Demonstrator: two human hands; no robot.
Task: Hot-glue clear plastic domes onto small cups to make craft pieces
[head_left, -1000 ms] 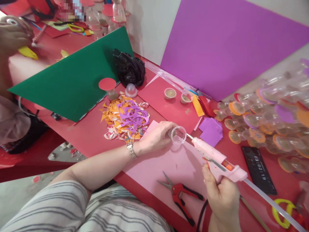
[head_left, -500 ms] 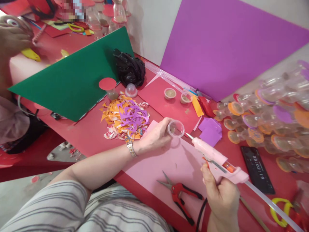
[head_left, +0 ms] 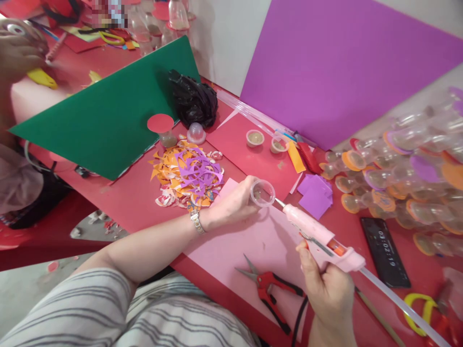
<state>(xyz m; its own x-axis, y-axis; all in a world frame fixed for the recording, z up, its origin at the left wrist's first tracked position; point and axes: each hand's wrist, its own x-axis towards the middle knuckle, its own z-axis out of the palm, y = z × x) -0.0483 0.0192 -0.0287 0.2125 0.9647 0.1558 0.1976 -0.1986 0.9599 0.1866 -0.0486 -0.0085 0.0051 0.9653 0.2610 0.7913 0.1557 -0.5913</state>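
My left hand (head_left: pixel 233 202) is closed round a small clear plastic cup (head_left: pixel 263 193), holding it tilted above a pink foam sheet (head_left: pixel 253 250). My right hand (head_left: pixel 327 289) grips a pink hot glue gun (head_left: pixel 318 237) with a finger on its trigger. The gun's nozzle touches the rim of the cup on its right side. A clear glue stick (head_left: pixel 401 306) sticks out of the back of the gun.
Red-handled scissors (head_left: pixel 269 289) lie on the pink sheet. Orange and purple paper scraps (head_left: pixel 188 176) are heaped to the left. Finished cups with coloured lids (head_left: pixel 405 178) are piled at the right beside a black phone (head_left: pixel 385 250). Green (head_left: pixel 104 115) and purple (head_left: pixel 343 62) sheets stand behind. Another person's hand (head_left: pixel 18 48) works at the far left.
My left hand lifted the cup slightly and moved it left. The glue gun followed, its nozzle staying at the cup's rim.
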